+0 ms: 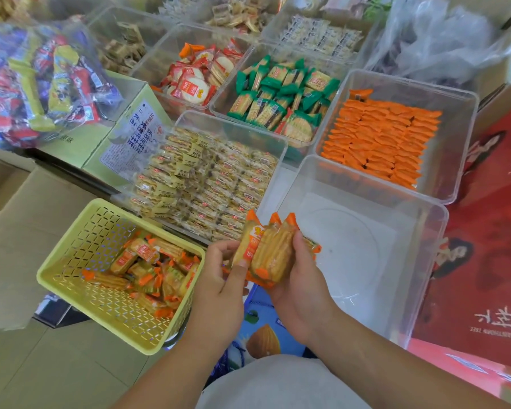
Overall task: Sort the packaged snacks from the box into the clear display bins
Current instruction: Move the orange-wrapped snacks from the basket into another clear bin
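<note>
Both hands, left hand and right hand, clamp a stack of orange-wrapped cracker packets beside the empty clear plastic bin; many packets remain in the yellow perforated basket to the left.

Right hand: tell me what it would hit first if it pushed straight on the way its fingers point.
The right hand points up and left, already gripping the orange-wrapped cracker packs with the left hand. Beyond them, it would likely meet the clear bin of yellow-wrapped crackers, though depth is unclear.
</note>
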`<action>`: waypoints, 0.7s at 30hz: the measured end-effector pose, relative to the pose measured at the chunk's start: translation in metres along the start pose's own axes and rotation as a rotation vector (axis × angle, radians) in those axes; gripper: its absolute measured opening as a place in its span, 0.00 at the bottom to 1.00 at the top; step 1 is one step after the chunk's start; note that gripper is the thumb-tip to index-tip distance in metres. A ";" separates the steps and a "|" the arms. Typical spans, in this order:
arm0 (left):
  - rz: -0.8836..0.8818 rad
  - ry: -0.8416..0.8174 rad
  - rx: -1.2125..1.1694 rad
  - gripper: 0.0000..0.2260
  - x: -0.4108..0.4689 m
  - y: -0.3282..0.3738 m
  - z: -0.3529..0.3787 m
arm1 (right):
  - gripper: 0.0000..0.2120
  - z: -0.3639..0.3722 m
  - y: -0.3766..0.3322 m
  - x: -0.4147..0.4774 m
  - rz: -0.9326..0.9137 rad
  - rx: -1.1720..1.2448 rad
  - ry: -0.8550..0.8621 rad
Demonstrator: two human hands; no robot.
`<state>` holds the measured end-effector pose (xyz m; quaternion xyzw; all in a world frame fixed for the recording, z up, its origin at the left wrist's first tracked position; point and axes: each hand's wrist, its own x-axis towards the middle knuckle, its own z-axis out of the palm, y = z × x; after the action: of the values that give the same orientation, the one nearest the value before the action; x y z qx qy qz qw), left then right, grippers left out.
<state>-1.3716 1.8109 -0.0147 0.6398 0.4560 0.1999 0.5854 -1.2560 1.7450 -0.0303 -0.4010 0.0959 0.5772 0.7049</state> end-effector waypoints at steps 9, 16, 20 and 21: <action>0.084 -0.045 0.300 0.07 0.013 -0.008 0.001 | 0.27 -0.013 -0.008 0.009 0.029 -0.257 0.058; -0.068 -0.286 0.443 0.31 0.035 -0.032 0.005 | 0.18 -0.083 -0.066 0.068 -0.239 -0.760 0.512; -0.072 -0.363 0.383 0.27 0.046 -0.040 0.013 | 0.21 -0.119 -0.094 0.112 -0.334 -1.127 0.723; -0.044 -0.367 0.393 0.24 0.047 -0.042 0.013 | 0.24 -0.122 -0.096 0.121 -0.337 -1.201 0.726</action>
<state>-1.3518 1.8375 -0.0697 0.7567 0.3862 -0.0247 0.5269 -1.0922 1.7509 -0.1397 -0.8951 -0.0727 0.2440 0.3659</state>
